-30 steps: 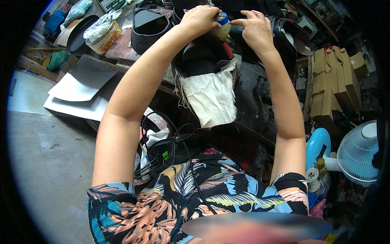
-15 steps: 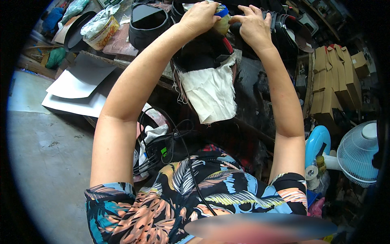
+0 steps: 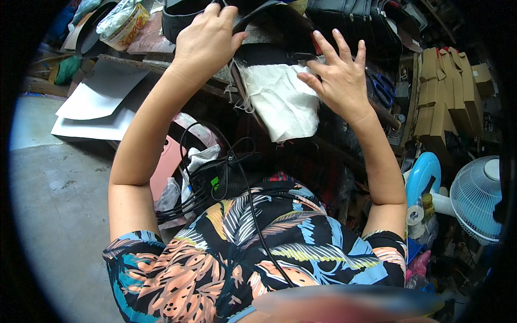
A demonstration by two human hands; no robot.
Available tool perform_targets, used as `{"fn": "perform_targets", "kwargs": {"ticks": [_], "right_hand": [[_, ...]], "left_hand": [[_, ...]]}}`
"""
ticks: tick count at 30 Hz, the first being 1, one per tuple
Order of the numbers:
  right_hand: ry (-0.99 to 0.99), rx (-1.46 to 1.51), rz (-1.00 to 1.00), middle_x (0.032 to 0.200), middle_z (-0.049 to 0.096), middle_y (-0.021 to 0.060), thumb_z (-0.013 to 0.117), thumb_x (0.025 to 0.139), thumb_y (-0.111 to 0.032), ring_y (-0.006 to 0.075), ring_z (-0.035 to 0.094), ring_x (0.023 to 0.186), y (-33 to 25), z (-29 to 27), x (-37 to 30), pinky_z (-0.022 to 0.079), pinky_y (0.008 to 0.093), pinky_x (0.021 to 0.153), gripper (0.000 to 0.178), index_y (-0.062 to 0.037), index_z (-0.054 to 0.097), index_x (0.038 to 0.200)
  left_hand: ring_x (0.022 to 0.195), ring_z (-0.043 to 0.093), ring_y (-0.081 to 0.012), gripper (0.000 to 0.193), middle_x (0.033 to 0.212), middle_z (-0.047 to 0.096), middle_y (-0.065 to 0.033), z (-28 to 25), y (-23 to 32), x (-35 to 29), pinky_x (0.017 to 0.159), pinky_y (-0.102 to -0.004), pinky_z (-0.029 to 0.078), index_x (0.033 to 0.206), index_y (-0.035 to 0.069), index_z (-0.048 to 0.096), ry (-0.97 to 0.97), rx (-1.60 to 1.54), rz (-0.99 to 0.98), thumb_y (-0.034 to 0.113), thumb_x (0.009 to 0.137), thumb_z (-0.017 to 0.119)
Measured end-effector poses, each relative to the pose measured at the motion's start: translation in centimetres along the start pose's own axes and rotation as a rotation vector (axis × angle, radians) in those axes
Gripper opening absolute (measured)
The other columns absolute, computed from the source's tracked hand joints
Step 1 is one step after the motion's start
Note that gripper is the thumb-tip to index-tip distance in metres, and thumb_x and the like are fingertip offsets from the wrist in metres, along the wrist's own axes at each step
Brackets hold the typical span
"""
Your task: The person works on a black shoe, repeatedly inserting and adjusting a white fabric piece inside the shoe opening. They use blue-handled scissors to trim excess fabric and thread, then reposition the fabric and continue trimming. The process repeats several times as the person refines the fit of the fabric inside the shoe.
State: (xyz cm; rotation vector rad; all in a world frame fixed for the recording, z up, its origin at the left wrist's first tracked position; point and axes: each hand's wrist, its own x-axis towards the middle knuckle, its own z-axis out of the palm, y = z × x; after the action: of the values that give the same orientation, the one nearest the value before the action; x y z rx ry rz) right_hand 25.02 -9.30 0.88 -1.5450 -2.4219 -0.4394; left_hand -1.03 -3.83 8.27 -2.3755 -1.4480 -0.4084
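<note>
My left hand (image 3: 207, 46) is at the upper edge, with its fingers curled down beside a black, open-topped piece (image 3: 175, 21). Something thin and pale shows between its fingertips; its kind is hidden. The thumb sticks out to the right. Over on the right, my right hand (image 3: 342, 75) hangs with fingers spread and nothing in them. Between the hands, a white cloth (image 3: 283, 102) with frayed edges drapes over the front of the bench. Behind it lies a dark band-like piece (image 3: 269, 54). A yellowish jar (image 3: 299, 5) is cut off by the top edge.
White sheets (image 3: 97, 102) and a printed tub (image 3: 126, 27) lie to the left. Blue-handled scissors (image 3: 382, 89) are beyond my right wrist. Cardboard boxes (image 3: 433, 102) and a fan (image 3: 476, 199) stand right. A black cable (image 3: 250, 210) runs down my front.
My hands were close together at the blue-rimmed jar and have come apart. Both moved nearer to me, the left one also leftward. The view has shifted, leaving the jar mostly outside it.
</note>
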Motion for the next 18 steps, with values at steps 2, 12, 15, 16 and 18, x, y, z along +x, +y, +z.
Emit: {"fn": "perform_targets", "kwargs": {"ticks": [2, 12, 15, 16, 18], "right_hand": [[0.009, 0.093, -0.001, 0.155, 0.038, 0.0052, 0.039, 0.094, -0.067, 0.0284, 0.022, 0.147, 0.0, 1.1, -0.1, 0.005, 0.0663, 0.115, 0.054, -0.0291, 0.075, 0.108], [0.124, 0.064, -0.053, 0.15, 0.046, 0.0017, 0.047, 0.092, -0.063, 0.0263, 0.029, 0.144, 2.4, 1.4, -0.9, -0.001, 0.063, 0.116, 0.044, -0.0313, 0.077, 0.098], [0.153, 0.021, -0.063, 0.149, 0.046, 0.0011, 0.041, 0.094, -0.064, 0.026, 0.028, 0.144, 2.7, 1.5, -1.2, -0.004, 0.0625, 0.116, 0.048, -0.0322, 0.077, 0.098], [0.142, -0.004, -0.087, 0.149, 0.046, 0.0007, 0.038, 0.094, -0.066, 0.0259, 0.027, 0.144, 2.8, 1.4, -1.4, -0.005, 0.0623, 0.116, 0.051, -0.0323, 0.076, 0.099], [0.155, -0.021, -0.094, 0.149, 0.045, 0.0006, 0.04, 0.093, -0.066, 0.0255, 0.027, 0.144, 3.2, 0.8, -2.0, -0.005, 0.0613, 0.117, 0.05, -0.0323, 0.076, 0.1]], "left_hand": [[0.095, 0.066, -0.0377, 0.052, 0.105, 0.066, -0.0242, 0.5, -0.2, -0.6, 0.083, -0.0436, 0.053, 0.134, 0.004, 0.048, -0.177, -0.258, -0.14, 0.032, 0.093, 0.061], [0.1, 0.065, -0.0439, 0.041, 0.1, 0.066, -0.0325, 1.7, -0.7, -1.6, 0.09, -0.0467, 0.051, 0.129, -0.004, 0.051, -0.222, -0.615, -0.183, 0.012, 0.091, 0.051], [0.094, 0.066, -0.0429, 0.042, 0.095, 0.066, -0.0306, 1.4, -0.6, -1.7, 0.085, -0.0454, 0.052, 0.129, -0.002, 0.053, -0.241, -0.715, -0.215, 0.012, 0.09, 0.052], [0.093, 0.067, -0.0428, 0.042, 0.094, 0.066, -0.0303, 1.4, -0.6, -1.7, 0.084, -0.0456, 0.052, 0.129, -0.002, 0.053, -0.234, -0.719, -0.214, 0.012, 0.09, 0.053], [0.082, 0.069, -0.0396, 0.042, 0.086, 0.067, -0.0284, 1.4, -0.8, -2.0, 0.074, -0.0438, 0.056, 0.129, -0.004, 0.051, -0.263, -0.682, -0.196, 0.012, 0.09, 0.052]]}}
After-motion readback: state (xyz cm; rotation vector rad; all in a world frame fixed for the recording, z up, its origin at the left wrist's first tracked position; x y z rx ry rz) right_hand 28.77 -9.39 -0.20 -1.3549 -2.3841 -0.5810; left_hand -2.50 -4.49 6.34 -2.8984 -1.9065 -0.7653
